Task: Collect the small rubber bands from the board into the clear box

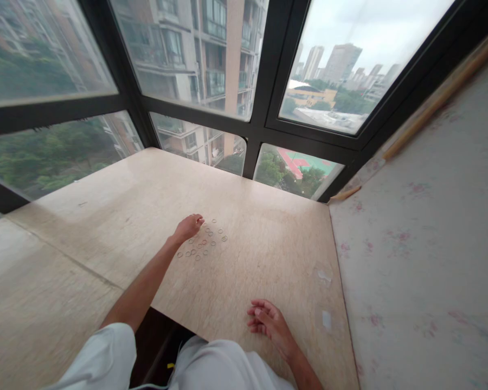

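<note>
Several thin small rings lie scattered on the pale stone-patterned counter; whether they are metal or rubber I cannot tell. At the far left edge of this group is my left hand, its fingers pinched together just above the surface. Anything between those fingertips is too small to make out. My right hand rests near the counter's front edge, palm turned to the left, fingers loosely curved and apart, with nothing in it. It is well away from the rings.
Dark-framed windows border the counter at the back and left. A flowered wall runs along the right side. Near it, a white patch and a clear piece of plastic are on the counter. A seam crosses the left part.
</note>
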Action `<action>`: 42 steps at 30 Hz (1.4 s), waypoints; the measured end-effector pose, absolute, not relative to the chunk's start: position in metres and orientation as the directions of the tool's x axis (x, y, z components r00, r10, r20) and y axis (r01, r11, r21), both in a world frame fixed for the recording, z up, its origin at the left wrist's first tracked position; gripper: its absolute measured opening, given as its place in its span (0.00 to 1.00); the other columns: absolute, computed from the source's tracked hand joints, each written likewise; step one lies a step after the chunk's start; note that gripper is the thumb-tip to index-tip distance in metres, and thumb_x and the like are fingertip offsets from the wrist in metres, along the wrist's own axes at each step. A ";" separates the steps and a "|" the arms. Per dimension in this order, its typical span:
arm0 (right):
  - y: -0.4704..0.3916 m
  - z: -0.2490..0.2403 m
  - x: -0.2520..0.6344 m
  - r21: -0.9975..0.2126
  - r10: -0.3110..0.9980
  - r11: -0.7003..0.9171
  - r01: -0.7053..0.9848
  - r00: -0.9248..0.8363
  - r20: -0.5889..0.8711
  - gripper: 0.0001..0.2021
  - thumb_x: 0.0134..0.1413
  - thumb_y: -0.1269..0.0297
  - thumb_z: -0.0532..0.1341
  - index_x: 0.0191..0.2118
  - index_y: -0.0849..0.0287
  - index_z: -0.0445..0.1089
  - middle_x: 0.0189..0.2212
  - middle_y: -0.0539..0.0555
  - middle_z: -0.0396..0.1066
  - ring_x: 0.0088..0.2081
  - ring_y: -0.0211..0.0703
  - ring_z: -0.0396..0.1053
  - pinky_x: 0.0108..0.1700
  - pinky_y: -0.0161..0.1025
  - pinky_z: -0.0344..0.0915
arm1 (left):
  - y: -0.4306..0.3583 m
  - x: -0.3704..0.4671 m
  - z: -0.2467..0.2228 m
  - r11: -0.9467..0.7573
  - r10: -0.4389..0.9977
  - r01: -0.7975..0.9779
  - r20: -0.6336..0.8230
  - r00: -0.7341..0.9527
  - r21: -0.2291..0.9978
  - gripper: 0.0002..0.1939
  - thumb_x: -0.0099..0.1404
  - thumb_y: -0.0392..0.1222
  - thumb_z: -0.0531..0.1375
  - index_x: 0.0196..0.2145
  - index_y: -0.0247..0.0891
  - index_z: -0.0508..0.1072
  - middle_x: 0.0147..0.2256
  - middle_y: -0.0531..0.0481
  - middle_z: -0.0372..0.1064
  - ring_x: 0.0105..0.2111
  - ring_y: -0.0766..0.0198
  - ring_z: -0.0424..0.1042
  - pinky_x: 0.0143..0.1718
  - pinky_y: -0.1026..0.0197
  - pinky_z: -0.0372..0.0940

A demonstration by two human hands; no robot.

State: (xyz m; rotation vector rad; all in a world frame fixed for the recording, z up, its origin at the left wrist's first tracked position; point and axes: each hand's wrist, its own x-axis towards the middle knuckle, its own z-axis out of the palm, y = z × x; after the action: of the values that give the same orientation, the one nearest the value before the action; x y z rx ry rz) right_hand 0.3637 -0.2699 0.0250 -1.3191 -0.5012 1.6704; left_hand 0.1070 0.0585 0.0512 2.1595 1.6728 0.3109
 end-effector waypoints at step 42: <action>-0.277 0.016 0.349 -0.880 0.845 -0.403 -0.252 0.268 -0.464 0.27 0.37 0.45 0.68 0.40 0.60 0.70 0.32 0.55 0.73 0.27 0.42 0.73 0.31 0.42 0.71 | -0.025 0.043 0.031 -0.130 0.989 0.941 0.112 0.099 0.312 0.20 0.65 0.47 0.49 0.45 0.33 0.71 0.42 0.36 0.67 0.44 0.49 0.67 0.43 0.53 0.63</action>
State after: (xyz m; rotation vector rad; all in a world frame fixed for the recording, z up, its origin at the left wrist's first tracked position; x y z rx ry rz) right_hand 0.3490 -0.2768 0.0161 -1.5183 -0.5750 1.3513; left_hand 0.0432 -0.0254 0.0307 2.2031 1.9577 0.4420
